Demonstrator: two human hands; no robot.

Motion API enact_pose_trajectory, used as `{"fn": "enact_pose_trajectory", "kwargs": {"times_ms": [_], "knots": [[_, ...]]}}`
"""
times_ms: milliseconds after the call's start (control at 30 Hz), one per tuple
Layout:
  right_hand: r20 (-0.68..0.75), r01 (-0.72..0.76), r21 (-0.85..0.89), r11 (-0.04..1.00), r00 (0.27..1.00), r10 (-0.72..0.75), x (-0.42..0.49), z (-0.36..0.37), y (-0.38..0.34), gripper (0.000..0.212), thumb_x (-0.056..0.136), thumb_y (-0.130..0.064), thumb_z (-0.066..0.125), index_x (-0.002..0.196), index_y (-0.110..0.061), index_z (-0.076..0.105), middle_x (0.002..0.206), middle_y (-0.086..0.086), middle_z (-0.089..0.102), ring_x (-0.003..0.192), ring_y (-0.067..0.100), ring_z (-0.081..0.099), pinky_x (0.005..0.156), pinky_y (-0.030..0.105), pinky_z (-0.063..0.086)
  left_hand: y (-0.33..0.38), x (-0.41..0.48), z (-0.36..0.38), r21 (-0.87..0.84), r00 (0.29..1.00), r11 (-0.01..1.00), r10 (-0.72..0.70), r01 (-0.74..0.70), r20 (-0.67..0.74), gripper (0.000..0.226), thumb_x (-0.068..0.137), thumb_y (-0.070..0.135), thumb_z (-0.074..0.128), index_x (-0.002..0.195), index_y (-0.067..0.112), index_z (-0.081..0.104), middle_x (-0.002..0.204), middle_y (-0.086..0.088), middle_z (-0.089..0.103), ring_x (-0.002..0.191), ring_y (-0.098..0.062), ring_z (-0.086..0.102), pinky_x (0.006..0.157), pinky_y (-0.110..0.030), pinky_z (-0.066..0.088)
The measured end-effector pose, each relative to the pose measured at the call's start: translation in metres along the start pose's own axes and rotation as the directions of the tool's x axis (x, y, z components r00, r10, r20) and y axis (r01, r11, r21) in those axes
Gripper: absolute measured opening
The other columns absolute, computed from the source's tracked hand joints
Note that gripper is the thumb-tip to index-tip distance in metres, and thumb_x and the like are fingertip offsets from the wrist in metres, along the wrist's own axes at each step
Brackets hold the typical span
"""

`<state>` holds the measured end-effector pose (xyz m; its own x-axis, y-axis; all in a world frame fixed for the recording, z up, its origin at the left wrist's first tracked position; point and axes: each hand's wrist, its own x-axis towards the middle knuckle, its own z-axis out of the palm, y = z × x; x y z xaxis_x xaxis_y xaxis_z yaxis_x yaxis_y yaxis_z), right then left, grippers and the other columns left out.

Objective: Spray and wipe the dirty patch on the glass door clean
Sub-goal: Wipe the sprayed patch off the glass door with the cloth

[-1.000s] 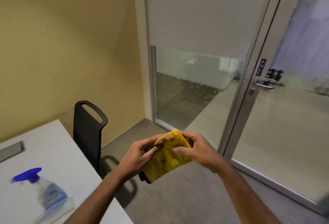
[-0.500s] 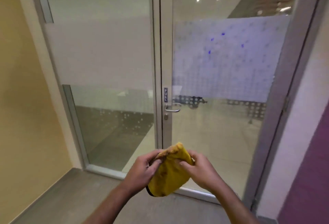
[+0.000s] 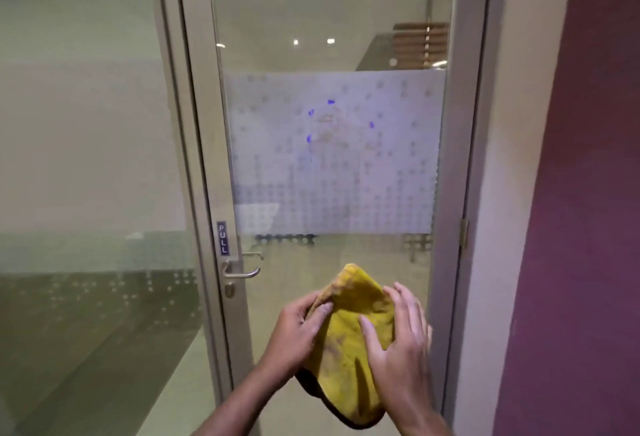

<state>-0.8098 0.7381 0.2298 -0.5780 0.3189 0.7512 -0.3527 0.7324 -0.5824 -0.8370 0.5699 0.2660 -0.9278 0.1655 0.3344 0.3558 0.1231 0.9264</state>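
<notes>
The glass door (image 3: 332,37) stands straight ahead, with a frosted dotted band across its middle. On that band is the dirty patch (image 3: 334,127): a smeared area ringed by a few blue marks, one with a thin drip below it. Low in front of the door I hold a folded yellow cloth (image 3: 349,342) with dark stains. My left hand (image 3: 298,335) pinches its left edge. My right hand (image 3: 398,338) lies flat on its right side with fingers spread. The cloth hangs well below the patch. No spray bottle is in sight.
A metal lever handle (image 3: 242,271) and a PULL sign (image 3: 223,238) sit on the door's left stile. A fixed glass panel (image 3: 86,158) is to the left, a purple wall (image 3: 588,193) to the right, with a door hinge (image 3: 463,233) on the frame.
My view has swung from the table and chair to the door and come closer. The cloth stays in both hands; my right hand has flattened onto it.
</notes>
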Motion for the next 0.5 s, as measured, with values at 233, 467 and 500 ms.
{"fn": "enact_pose_trajectory", "kwargs": {"times_ms": [233, 467, 500], "knots": [[0.296, 0.083, 0.088, 0.993, 0.949, -0.106, 0.046, 0.095, 0.04, 0.124, 0.062, -0.091, 0.06, 0.159, -0.038, 0.006, 0.169, -0.015, 0.007, 0.155, 0.007, 0.016, 0.117, 0.032, 0.031, -0.012, 0.137, 0.011, -0.105, 0.997, 0.993, -0.039, 0.046, 0.062, 0.018, 0.099, 0.02, 0.061, 0.106, 0.017, 0.077, 0.105, -0.005, 0.08, 0.091, -0.01, 0.07, 0.087, -0.034, 0.056], [0.353, 0.097, -0.19, 0.977, 0.935, -0.024, 0.118, 0.177, 0.061, 0.142, 0.04, -0.078, 0.071, 0.156, -0.012, 0.021, 0.16, 0.02, 0.034, 0.136, 0.035, 0.054, 0.089, 0.045, 0.059, -0.026, 0.25, 0.017, -0.141, 0.986, 0.977, -0.153, 0.161, 0.062, 0.018, 0.094, 0.026, 0.065, 0.089, 0.011, 0.074, 0.081, 0.0, 0.071, 0.075, -0.013, 0.062, 0.07, -0.027, 0.048], [0.34, 0.086, -0.193, 0.977, 0.94, -0.016, 0.127, 0.187, 0.066, 0.137, 0.042, -0.069, 0.075, 0.156, -0.013, 0.021, 0.16, 0.02, 0.035, 0.136, 0.036, 0.054, 0.087, 0.044, 0.059, -0.028, 0.263, 0.018, -0.132, 0.983, 0.975, -0.17, 0.177, 0.063, 0.02, 0.092, 0.029, 0.065, 0.087, 0.011, 0.072, 0.08, -0.002, 0.068, 0.075, -0.016, 0.06, 0.071, -0.029, 0.047]]}}
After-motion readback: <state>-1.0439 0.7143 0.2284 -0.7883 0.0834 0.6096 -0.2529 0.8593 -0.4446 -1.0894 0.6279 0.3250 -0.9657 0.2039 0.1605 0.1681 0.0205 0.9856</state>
